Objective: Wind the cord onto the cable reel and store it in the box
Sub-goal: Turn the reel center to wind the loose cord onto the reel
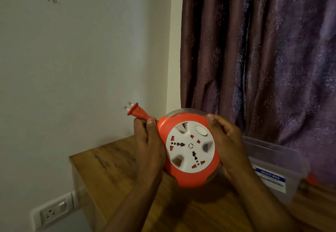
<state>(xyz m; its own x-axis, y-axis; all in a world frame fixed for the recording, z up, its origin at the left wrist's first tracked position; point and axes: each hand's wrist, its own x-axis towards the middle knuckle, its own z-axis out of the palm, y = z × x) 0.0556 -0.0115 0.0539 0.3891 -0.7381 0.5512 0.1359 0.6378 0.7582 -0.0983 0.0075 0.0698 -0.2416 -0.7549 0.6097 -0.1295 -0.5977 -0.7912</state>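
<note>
An orange cable reel with a white socket face is held upright above the wooden table, its face toward me. My right hand grips the reel's right rim. My left hand pinches the cord right behind the orange two-pin plug, which sticks up and to the left beside the reel. Only a very short bit of cord shows between plug and reel. A clear plastic box with a blue "MULTI-BOX" label stands on the table to the right, partly hidden behind my right hand.
The wooden table ends at its left edge near the white wall. A wall socket with a switch sits low on the left. A purple patterned curtain hangs behind the box.
</note>
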